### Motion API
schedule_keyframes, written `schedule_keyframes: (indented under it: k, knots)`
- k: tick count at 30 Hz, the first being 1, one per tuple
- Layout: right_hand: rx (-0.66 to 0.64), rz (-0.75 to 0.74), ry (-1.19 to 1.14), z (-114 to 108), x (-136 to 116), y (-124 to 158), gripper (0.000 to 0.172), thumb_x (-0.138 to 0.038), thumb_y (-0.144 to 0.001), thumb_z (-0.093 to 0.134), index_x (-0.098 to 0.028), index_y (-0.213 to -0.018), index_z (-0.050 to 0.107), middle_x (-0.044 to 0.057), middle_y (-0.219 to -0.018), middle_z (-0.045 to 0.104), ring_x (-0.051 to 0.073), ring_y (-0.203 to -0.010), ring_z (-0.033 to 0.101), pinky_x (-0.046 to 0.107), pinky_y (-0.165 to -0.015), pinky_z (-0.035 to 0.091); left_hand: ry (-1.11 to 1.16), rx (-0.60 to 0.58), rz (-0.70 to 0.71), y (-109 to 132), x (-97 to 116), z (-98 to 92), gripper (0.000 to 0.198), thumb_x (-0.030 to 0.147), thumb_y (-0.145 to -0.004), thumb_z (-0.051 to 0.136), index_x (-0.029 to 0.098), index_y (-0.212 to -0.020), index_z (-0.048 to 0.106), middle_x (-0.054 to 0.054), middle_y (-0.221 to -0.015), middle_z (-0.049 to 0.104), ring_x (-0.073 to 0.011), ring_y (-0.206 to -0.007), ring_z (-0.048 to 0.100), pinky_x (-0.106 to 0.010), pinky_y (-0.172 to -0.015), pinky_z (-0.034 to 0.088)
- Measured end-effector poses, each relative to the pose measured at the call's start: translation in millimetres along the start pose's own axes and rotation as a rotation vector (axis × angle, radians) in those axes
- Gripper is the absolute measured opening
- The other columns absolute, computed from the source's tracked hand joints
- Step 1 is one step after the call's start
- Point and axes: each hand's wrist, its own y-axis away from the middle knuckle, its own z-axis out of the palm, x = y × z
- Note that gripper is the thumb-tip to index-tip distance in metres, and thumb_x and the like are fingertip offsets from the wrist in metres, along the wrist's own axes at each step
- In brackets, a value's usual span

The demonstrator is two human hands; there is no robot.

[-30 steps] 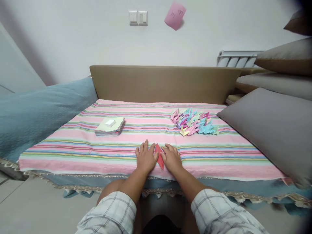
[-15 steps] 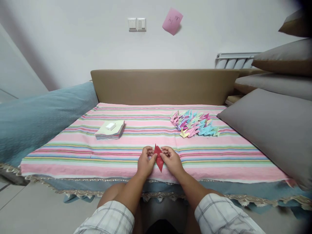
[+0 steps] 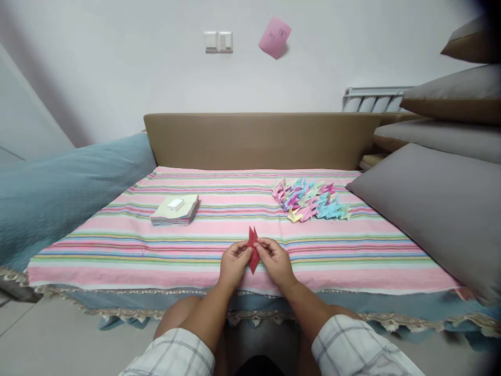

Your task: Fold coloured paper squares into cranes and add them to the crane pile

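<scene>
The left hand [image 3: 234, 265] and right hand [image 3: 277, 265] are close together, each pinching one side of the red paper [image 3: 253, 265] between thumb and fingers. It is over the near part of the cloth [image 3: 164, 278], two slim points facing away, one facing the person; whether it touches the cloth is hard to tell. Being folded paper, it is probably very light, fairly stiff where layers stack, yet easily creased or torn at the points. The sides at mid-length, where the thumbs press, seem the soundest hold; gentle pressure should suffice.
</scene>
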Motion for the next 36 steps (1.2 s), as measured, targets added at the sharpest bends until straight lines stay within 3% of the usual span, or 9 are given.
schedule_keyframes:
  k: [3, 7, 11, 15, 20, 24, 29, 33, 36]
  knots:
    - [0.074, 0.057, -0.048, 1.1, 4.3, -4.3, 0.032, -0.034, -0.069, 0.065, -0.020, -0.097, 0.057, 0.007, -0.097, 0.063, 0.018, -0.084, 0.062, 0.032, -0.074, 0.052, 0.126, 0.013, -0.071, 0.1, -0.2, 0.0, 0.032, 0.033, -0.060, 0.075, 0.015, -0.084, 0.066, -0.004, -0.080, 0.072, -0.0142, -0.071, 0.065, -0.027, -0.071, 0.051]
    - [-0.070, 0.277, -0.320, -0.6, 6.9, -10.1, 0.045, -0.037, -0.065, 0.067, -0.022, -0.102, 0.047, 0.002, -0.081, 0.064, 0.016, -0.071, 0.063, 0.032, -0.067, 0.052, 0.153, -0.020, -0.126, 0.9, 1.4, -0.9, 0.033, 0.033, -0.059, 0.076, 0.014, -0.085, 0.066, -0.004, -0.081, 0.072, -0.0140, -0.069, 0.065, -0.028, -0.071, 0.051]
    - [-0.088, 0.331, -0.354, -3.1, 8.5, -12.4, 0.041, -0.038, -0.062, 0.069, -0.022, -0.093, 0.047, -0.002, -0.072, 0.062, 0.013, -0.060, 0.060, 0.027, -0.057, 0.050, -0.011, -0.038, -0.094, -1.5, 3.0, -4.4, 0.034, 0.038, -0.060, 0.073, 0.014, -0.083, 0.066, -0.005, -0.080, 0.071, -0.0164, -0.074, 0.065, -0.029, -0.073, 0.050]
    - [-0.093, 0.331, -0.251, -3.4, 12.4, -13.1, 0.033, -0.036, -0.062, 0.067, -0.021, -0.085, 0.047, -0.005, -0.064, 0.057, 0.011, -0.053, 0.055, 0.024, -0.051, 0.046, -0.313, -0.028, -0.014, -4.0, 3.7, -11.8, 0.036, 0.039, -0.066, 0.066, 0.017, -0.094, 0.057, 0.003, -0.062, 0.064, -0.0123, -0.054, 0.058, -0.024, -0.055, 0.044]
    - [-0.138, 0.186, 0.210, -7.8, 11.8, -11.4, 0.012, -0.031, -0.071, 0.058, -0.020, -0.074, 0.053, -0.003, -0.065, 0.058, 0.013, -0.060, 0.056, 0.026, -0.057, 0.044, -0.964, -0.055, 0.169, -1.6, 6.6, -17.4, 0.014, 0.029, -0.076, 0.056, 0.022, -0.086, 0.049, 0.004, -0.067, 0.061, -0.0134, -0.059, 0.056, -0.024, -0.056, 0.036]
    - [-0.206, 0.043, 0.598, -11.7, 7.7, -10.0, 0.006, -0.022, -0.075, 0.055, -0.022, -0.078, 0.060, 0.000, -0.075, 0.064, 0.016, -0.071, 0.058, 0.028, -0.066, 0.043, -1.302, -0.115, 0.299, -0.3, 6.7, -15.4, 0.007, 0.028, -0.079, 0.054, 0.022, -0.079, 0.052, 0.000, -0.071, 0.059, -0.0180, -0.070, 0.056, -0.027, -0.060, 0.036]
    - [-0.267, -0.205, 0.727, -15.0, 9.8, -13.2, 0.010, -0.016, -0.078, 0.057, -0.022, -0.078, 0.064, 0.004, -0.086, 0.064, 0.018, -0.088, 0.055, 0.030, -0.079, 0.042, -1.347, -0.252, 0.537, -5.3, 2.6, -15.2, 0.011, 0.025, -0.083, 0.051, 0.020, -0.076, 0.058, -0.005, -0.081, 0.061, -0.0191, -0.080, 0.052, -0.032, -0.077, 0.038]
    - [-0.441, -0.265, 0.703, -23.6, 12.4, -18.0, 0.017, -0.011, -0.080, 0.051, -0.022, -0.083, 0.065, 0.002, -0.085, 0.066, 0.016, -0.085, 0.057, 0.029, -0.080, 0.043, -1.291, -0.352, 0.493, -7.9, 6.4, -21.0, 0.014, 0.019, -0.082, 0.047, 0.020, -0.078, 0.060, -0.004, -0.078, 0.063, -0.0194, -0.080, 0.053, -0.034, -0.078, 0.039]
    - [-0.529, -0.289, 0.685, -32.1, 12.2, -19.6, 0.025, -0.006, -0.076, 0.050, -0.022, -0.087, 0.065, 0.002, -0.092, 0.068, 0.016, -0.090, 0.058, 0.031, -0.084, 0.042, -1.219, -0.460, 0.473, -6.9, 15.1, -28.0, 0.025, 0.010, -0.071, 0.049, 0.023, -0.089, 0.061, -0.003, -0.089, 0.064, -0.0194, -0.088, 0.054, -0.033, -0.083, 0.039]
